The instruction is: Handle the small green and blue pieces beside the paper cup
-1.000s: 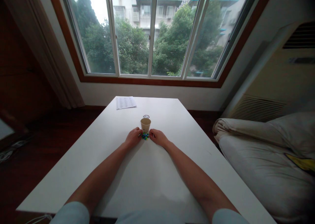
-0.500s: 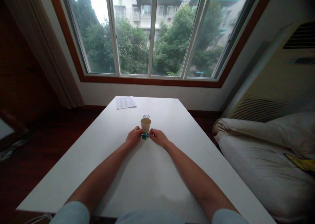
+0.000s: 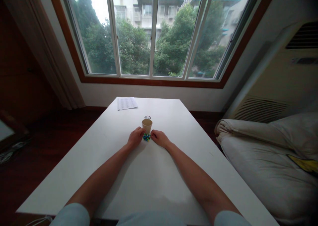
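A tan paper cup (image 3: 147, 125) stands upright on the white table, its open top facing up. Right in front of it lies a small heap of blue, green and yellow pieces (image 3: 146, 137), too small to name. My left hand (image 3: 136, 136) rests at the left of the heap, fingers curled together close to the cup's lower side. On the other side my right hand (image 3: 159, 138) is closed too, its fingertips at the right edge of the heap. Whatever either hand pinches is hidden or too small to make out.
Behind the cup is a small dark-outlined ring-like item (image 3: 147, 117). Printed paper sheets (image 3: 127, 103) lie at the far left of the white table (image 3: 154, 186). A padded beige seat (image 3: 260, 166) stands to the right, and a window (image 3: 151, 37) is ahead.
My left hand's fingertips have shifted very slightly right, toward the cup and heap. The right hand and the cup look almost unchanged.
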`<state>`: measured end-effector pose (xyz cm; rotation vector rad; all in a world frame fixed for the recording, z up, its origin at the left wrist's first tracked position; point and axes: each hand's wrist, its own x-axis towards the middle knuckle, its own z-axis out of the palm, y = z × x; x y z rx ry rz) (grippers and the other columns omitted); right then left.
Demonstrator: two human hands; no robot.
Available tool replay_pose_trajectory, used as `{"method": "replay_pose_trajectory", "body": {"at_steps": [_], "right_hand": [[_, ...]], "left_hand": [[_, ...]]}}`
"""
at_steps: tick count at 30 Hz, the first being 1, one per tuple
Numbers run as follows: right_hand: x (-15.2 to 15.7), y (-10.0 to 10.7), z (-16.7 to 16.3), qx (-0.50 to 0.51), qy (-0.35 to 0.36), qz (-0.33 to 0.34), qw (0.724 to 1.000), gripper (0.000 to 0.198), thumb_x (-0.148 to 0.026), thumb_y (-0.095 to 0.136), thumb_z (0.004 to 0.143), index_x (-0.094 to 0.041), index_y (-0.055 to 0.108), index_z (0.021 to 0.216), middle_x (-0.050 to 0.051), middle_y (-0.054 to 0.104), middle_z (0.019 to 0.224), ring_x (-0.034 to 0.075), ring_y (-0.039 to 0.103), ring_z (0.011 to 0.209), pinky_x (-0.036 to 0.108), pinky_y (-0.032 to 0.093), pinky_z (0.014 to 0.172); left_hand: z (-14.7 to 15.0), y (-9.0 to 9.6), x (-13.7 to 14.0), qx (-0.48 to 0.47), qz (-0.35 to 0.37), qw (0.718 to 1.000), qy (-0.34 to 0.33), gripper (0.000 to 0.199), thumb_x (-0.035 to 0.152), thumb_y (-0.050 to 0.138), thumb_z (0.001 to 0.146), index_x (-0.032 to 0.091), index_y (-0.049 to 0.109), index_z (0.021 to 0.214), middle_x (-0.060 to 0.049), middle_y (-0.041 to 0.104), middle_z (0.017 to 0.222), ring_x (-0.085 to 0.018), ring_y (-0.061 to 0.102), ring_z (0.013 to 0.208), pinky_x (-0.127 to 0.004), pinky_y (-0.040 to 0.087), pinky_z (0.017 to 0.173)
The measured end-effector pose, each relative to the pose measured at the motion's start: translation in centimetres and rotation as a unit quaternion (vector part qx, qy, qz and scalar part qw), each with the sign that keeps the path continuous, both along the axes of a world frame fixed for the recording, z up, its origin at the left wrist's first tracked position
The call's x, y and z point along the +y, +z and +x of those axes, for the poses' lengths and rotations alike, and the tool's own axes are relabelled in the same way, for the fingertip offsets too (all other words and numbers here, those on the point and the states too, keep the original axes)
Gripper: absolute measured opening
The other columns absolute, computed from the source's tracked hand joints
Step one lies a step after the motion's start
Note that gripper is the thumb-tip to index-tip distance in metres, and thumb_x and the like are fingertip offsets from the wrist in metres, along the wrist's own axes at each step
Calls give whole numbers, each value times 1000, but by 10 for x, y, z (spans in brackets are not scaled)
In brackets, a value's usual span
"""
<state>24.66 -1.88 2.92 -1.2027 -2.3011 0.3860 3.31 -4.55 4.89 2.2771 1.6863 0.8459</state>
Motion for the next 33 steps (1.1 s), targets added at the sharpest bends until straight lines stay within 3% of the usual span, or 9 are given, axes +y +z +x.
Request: {"method": "replay_pose_trajectory", "body": {"at_steps": [4, 11, 24, 33], "right_hand": [[0, 0, 0, 2, 0, 1, 1000, 4, -24, 58, 87, -21, 61, 87, -1, 64, 81, 12, 51, 71, 22, 34, 65], [4, -8, 1, 29, 13, 12, 999, 2, -21, 59, 85, -20, 61, 84, -2, 62, 77, 12, 50, 68, 22, 34, 64], [4, -6, 2, 38, 22, 20, 999, 1, -19, 60, 83, -20, 60, 83, -2, 61, 76, 12, 49, 67, 22, 33, 63], [5, -8, 2, 36, 18, 20, 999, 1, -20, 60, 84, -20, 61, 84, -2, 62, 77, 12, 49, 67, 22, 33, 63]], "left_hand": [[3, 1, -3, -9, 4, 1000, -4, 24, 28, 42, 99, 23, 66, 102, -4, 64, 100, -14, 60, 88, -26, 44, 80], [8, -6, -4, -62, 73, 993, -73, 24, 27, 44, 97, 21, 67, 94, -4, 64, 95, -15, 60, 83, -26, 45, 73], [11, -3, -8, -47, 81, 993, -71, 13, 21, 52, 92, 23, 65, 94, -1, 63, 94, -12, 60, 78, -24, 46, 71], [11, -3, -9, -51, 99, 991, -70, 16, 18, 48, 93, 22, 64, 95, -2, 62, 95, -12, 61, 79, -25, 48, 72]]}}
